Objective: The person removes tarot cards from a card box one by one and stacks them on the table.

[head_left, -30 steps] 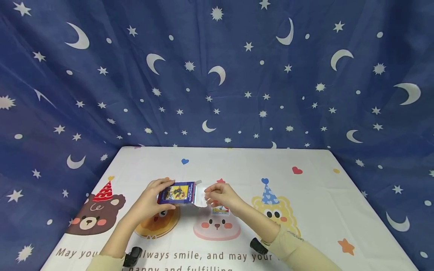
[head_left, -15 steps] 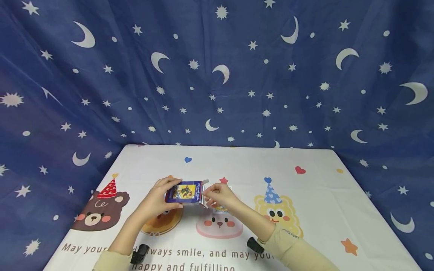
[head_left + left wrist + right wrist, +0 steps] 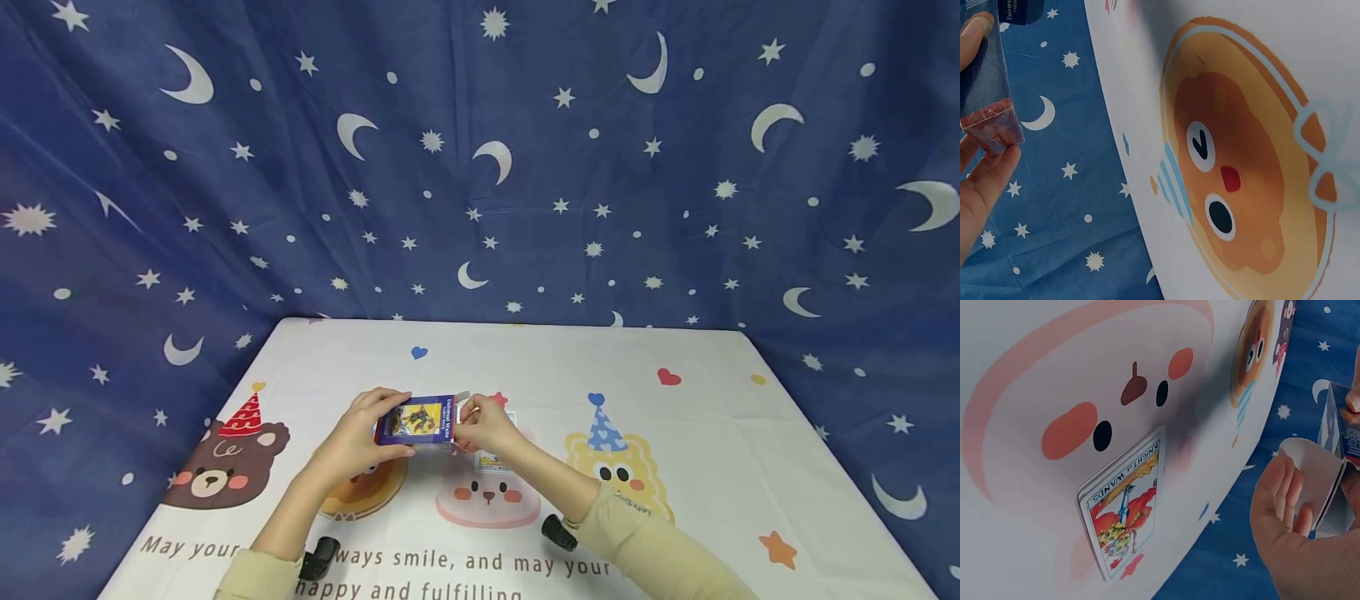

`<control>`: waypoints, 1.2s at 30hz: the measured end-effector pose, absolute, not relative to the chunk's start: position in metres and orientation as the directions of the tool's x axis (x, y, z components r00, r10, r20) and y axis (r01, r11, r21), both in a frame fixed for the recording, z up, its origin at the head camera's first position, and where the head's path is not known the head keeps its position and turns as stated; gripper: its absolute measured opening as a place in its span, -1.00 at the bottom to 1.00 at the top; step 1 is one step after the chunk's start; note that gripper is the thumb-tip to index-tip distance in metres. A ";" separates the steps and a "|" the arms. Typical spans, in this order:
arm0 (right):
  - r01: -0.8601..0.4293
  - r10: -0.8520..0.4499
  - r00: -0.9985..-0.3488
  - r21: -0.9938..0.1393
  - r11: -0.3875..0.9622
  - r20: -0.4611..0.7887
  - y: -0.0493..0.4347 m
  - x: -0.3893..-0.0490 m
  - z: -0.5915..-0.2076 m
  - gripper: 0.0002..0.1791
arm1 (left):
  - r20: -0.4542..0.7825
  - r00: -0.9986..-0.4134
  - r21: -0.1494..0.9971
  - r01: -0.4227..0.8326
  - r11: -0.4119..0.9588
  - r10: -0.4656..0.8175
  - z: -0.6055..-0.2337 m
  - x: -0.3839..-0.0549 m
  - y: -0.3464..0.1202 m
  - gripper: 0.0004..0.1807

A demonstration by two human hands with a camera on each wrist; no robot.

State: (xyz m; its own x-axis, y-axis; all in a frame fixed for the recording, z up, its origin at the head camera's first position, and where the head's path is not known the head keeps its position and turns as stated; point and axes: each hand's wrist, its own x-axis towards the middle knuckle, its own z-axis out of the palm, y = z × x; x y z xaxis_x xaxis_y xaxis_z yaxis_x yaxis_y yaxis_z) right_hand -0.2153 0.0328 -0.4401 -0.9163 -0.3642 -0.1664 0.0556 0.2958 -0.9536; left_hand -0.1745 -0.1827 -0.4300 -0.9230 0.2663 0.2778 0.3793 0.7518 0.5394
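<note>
My left hand [image 3: 352,437] grips a blue tarot card box [image 3: 418,419] by its left end, thumb on the near edge and fingers on the far one. The box is raised above the table, its picture face up. In the left wrist view the box's red end [image 3: 994,125] rests against the fingers. At the box's right end, my right hand [image 3: 486,427] pinches the white end flap [image 3: 1313,465], fingers curled over it; the thumb is mostly hidden. A stack of tarot cards [image 3: 1124,509], "Knight of Wands" on top, lies on the table below the right hand.
A white tablecloth [image 3: 690,433] with printed cartoon animals and lettering covers the table. Behind it hangs a blue curtain [image 3: 420,225] with moons and stars. A black wrist camera [image 3: 558,533] sits by the right forearm, and another [image 3: 320,558] by the left.
The white flap stuck out toward the right hand a second ago; now it is folded in nearer the box's end. My right hand has closed up against that end. The head view has shifted slightly.
</note>
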 end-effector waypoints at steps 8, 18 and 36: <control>0.087 -0.330 -0.924 -0.948 0.306 -0.192 0.036 -0.217 -0.442 -0.75 | 0.283 -0.920 0.521 0.384 0.762 0.271 -0.432 -0.176 -0.179 -0.20; 0.173 -0.296 -0.922 -0.950 0.260 -0.249 0.042 -0.217 -0.444 -0.70 | 0.269 -0.930 0.526 0.359 0.771 0.249 -0.431 -0.176 -0.183 -0.19; 0.318 -0.365 -0.856 -0.929 0.189 -0.367 0.053 -0.215 -0.444 -0.60 | 0.265 -0.934 0.527 0.349 0.775 0.240 -0.425 -0.178 -0.191 -0.18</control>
State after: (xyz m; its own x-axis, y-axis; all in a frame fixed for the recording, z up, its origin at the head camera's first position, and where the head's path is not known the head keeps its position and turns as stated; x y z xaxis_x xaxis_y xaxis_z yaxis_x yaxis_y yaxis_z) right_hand -0.2145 0.0526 -0.4442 -0.8559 -0.3646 -0.3668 0.3176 0.1892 -0.9292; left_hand -0.1782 -0.1905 -0.4248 -0.9337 0.2402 0.2654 0.3491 0.7751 0.5267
